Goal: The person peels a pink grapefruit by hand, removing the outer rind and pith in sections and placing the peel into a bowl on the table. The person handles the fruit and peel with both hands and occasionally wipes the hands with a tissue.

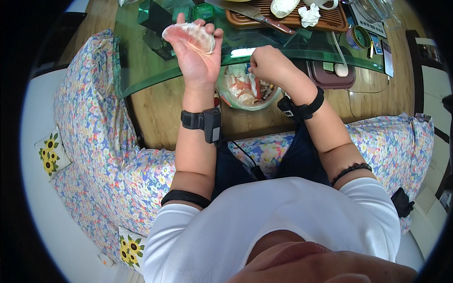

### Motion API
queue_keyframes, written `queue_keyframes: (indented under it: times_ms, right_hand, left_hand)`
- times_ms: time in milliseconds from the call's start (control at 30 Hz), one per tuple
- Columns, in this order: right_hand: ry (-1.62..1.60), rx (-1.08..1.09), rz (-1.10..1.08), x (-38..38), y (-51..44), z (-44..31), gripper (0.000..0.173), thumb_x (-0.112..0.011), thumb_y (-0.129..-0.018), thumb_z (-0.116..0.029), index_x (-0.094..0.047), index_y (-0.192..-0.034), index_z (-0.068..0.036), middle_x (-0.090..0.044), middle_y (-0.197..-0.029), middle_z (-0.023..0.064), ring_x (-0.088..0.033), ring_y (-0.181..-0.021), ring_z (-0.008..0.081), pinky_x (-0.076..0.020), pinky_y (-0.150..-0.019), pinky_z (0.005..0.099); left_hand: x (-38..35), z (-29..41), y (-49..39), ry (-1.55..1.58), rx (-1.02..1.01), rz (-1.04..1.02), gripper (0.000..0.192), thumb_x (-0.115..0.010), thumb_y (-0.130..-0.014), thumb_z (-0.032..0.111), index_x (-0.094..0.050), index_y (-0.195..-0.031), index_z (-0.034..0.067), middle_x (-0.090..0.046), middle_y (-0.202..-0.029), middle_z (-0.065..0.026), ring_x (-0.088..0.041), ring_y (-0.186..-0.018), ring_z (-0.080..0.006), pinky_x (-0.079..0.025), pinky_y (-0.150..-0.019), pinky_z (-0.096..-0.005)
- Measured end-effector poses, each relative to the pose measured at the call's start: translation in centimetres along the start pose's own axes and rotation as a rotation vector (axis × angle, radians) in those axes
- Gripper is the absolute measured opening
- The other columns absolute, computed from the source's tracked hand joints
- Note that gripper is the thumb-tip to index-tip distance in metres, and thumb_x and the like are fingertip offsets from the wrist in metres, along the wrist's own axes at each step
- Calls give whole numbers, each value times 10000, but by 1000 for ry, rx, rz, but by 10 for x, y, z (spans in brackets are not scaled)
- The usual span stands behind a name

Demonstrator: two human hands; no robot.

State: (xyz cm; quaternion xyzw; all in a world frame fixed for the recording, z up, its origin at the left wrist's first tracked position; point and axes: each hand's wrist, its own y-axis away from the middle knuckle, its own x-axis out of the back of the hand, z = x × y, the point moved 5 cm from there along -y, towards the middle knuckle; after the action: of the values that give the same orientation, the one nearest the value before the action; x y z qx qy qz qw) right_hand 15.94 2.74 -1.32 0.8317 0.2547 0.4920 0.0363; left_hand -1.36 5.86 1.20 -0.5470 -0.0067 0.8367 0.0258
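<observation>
A wedge of peeled pink pomelo or grapefruit [191, 36], with white pith on it, lies across the upturned palm and fingers of my left hand [200, 58]. My right hand [268, 66] hangs over the right side of a lined waste bin [247, 105], its fingers curled and facing down; whether something is pinched between them is hidden. Peel and crumpled scraps [244, 86] fill the bin, which stands on the floor by the edge of the green glass table [155, 83].
Beyond my hands, a knife with a wooden handle [274, 24] rests on a slatted wooden tray [339, 23] with crumpled tissue [309, 15] and a pale fruit piece [283, 7]. A round tin [358, 37] and a phone [388, 58] are at the table's right. Flowered sofa covers [95, 141] surround me.
</observation>
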Motion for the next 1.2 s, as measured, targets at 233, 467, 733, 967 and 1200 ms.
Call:
queue_keyframes:
  times_ms: [233, 467, 733, 967, 1200]
  right_hand:
    - [59, 7, -146, -33, -10, -2, 259, -657, -980, -250, -767, -961, -15, -728, -932, 232, -702, -879, 412, -560, -796, 500]
    - [158, -9, -155, -38, -11, -1, 269, -670, -975, -279, -772, -994, -31, -729, -921, 228, -699, -881, 418, -560, -803, 496]
    - [19, 79, -12, -4, -2, -17, 233, -713, -927, -231, -773, -1030, -30, -737, -931, 217, -718, -879, 395, -572, -781, 462]
    - [-518, 301, 683, 57, 18, -51, 198, -762, -901, -187, -782, -978, -6, -725, -804, 132, -683, -647, 225, -552, -640, 326]
    - [-515, 249, 638, 59, 22, -47, 180, -779, -913, -161, -797, -981, 4, -780, -824, 83, -717, -704, 116, -558, -664, 260]
  left_hand:
    - [21, -4, -3, 119, 117, 31, 498, -346, -1118, 512, -408, -1560, 291, -556, -1442, -104, -595, -1090, -275, -453, -979, -477]
    - [29, -2, -8, 198, 168, -80, 459, -406, -1135, 372, -453, -1543, 168, -604, -1378, -113, -590, -1158, -320, -455, -1017, -479]
    - [0, -5, -2, 75, 85, -54, 448, -449, -1122, 286, -453, -1524, 87, -642, -1130, -81, -638, -1012, -230, -555, -895, -385]
    - [0, -13, -4, -385, -115, -95, 450, -496, -1118, 308, -454, -1506, 84, -603, -1171, -67, -596, -977, -168, -519, -837, -313]
    - [1, -26, 1, -521, -120, -85, 426, -537, -1107, 210, -460, -1482, 22, -617, -1103, -30, -586, -947, -103, -519, -847, -247]
